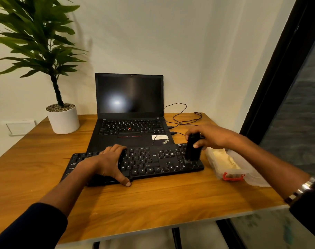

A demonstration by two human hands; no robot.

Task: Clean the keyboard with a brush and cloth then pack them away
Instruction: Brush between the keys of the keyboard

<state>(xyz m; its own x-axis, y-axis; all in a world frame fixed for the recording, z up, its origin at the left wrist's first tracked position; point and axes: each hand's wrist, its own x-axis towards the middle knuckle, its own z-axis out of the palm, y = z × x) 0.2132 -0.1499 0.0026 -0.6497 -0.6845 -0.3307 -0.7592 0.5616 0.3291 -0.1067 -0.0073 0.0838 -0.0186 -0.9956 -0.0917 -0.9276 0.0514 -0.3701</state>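
— Keyboard first: where does the black, full-size plastic keyboard [144, 161] sit?

— Flat on the orange-brown wooden table [153, 200], just in front of the open black laptop [129, 112], its far edge touching or overlapping the laptop's front lip. It runs slightly askew, left end nearer the person.

— And the left hand [106, 162]?

— Laid across the keyboard's left-middle keys, fingers bent over the far rows and thumb stretched down past the near edge onto the table. It presses the board rather than curling around anything.

— The right one?

— The right hand [208, 136] grips a black brush with a chunky dark handle [192, 148], fingers wrapped round the top, thumb on the near side. The brush stands roughly upright with its bristles down on the number-pad end of the keyboard. Bristles and keys are both black there, so the contact looks real, but I can't swear to it.

— Where is the cloth?

— Probably the pale yellowish fabric inside the clear plastic box with a red clip latch [226, 164], which stands on the table just right of the keyboard, under the right forearm.

— Anything else?

— A leafy green plant in a white round pot [64, 120] at the table's far-left corner, and thin black cables [182, 115] looping behind the laptop's right side. A metal bracelet [300, 189] circles the right wrist.
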